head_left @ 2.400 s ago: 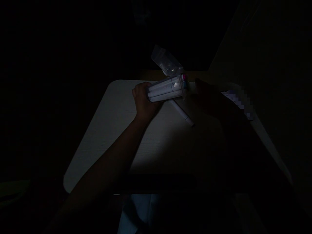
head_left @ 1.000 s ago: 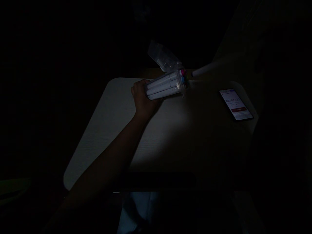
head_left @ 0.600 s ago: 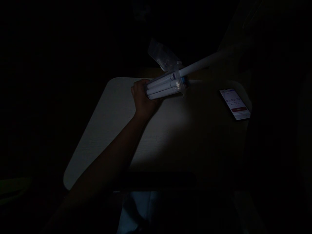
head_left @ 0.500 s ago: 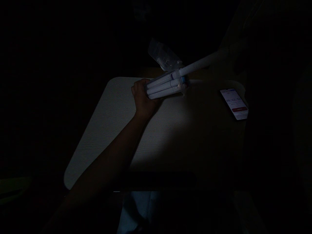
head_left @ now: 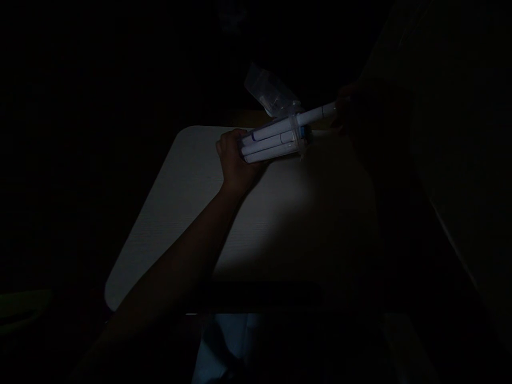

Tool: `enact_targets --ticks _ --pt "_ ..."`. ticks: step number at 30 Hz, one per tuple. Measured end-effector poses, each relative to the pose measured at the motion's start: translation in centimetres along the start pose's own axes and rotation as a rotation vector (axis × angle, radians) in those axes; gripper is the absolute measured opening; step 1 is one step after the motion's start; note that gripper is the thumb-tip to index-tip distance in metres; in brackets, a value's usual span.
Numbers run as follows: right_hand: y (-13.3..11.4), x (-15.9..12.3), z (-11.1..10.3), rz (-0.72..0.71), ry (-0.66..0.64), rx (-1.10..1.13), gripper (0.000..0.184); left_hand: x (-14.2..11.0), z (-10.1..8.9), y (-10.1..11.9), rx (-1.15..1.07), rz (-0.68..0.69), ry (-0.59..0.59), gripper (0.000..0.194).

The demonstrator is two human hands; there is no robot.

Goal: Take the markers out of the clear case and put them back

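Note:
My left hand (head_left: 235, 160) is wrapped round the lower end of a clear plastic case (head_left: 296, 130) of white marker pens, tilted above the table. Several pens lie side by side in it, one with a blue end (head_left: 303, 132) at the opening. One white marker pen (head_left: 314, 116) sits partly inside and sticks out to the right. Around its outer end are the fingers of my right hand (head_left: 343, 111), mostly lost in the dark. The case's clear flap (head_left: 270, 92) stands up behind the opening.
Under my hands is a pale table (head_left: 180, 192) with rounded corners, lit mainly on its left half. My right forearm shadows the right side. Light blue cloth (head_left: 224, 341) shows below the front edge. Most of the surroundings are black.
My right hand has come left, and the marker pen has slid deeper into the case. My right arm now covers the lit phone seen earlier. The left hand has stayed put.

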State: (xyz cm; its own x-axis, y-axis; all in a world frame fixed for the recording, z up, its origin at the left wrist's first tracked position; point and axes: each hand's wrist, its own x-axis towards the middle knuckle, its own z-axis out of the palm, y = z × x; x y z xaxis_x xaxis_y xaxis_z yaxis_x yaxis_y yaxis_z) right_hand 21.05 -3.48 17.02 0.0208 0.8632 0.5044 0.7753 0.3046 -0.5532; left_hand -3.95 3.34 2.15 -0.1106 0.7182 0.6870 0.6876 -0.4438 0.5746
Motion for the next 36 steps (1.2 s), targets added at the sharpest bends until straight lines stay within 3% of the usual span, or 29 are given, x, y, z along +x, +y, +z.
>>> enact_targets --ticks 2,6,16,29,36 --pt "0.0 -0.2 0.3 0.016 0.025 0.05 0.029 -0.1 0.1 -0.1 0.006 0.005 -0.004 0.096" --pt "0.2 -0.9 0.7 -0.135 0.048 -0.018 0.029 -0.1 0.2 -0.2 -0.001 0.013 0.001 0.094" --pt "-2.5 -1.6 1.1 -0.006 -0.089 -0.179 0.037 -0.1 0.1 0.0 0.008 0.01 -0.009 0.092" --pt "-4.8 -2.7 2.2 -0.116 -0.307 -0.306 0.055 0.0 0.1 0.0 0.001 0.014 0.015 0.091" --pt "-3.9 -2.7 3.2 -0.12 -0.287 -0.276 0.059 0.0 0.1 0.1 -0.006 0.005 0.021 0.09"
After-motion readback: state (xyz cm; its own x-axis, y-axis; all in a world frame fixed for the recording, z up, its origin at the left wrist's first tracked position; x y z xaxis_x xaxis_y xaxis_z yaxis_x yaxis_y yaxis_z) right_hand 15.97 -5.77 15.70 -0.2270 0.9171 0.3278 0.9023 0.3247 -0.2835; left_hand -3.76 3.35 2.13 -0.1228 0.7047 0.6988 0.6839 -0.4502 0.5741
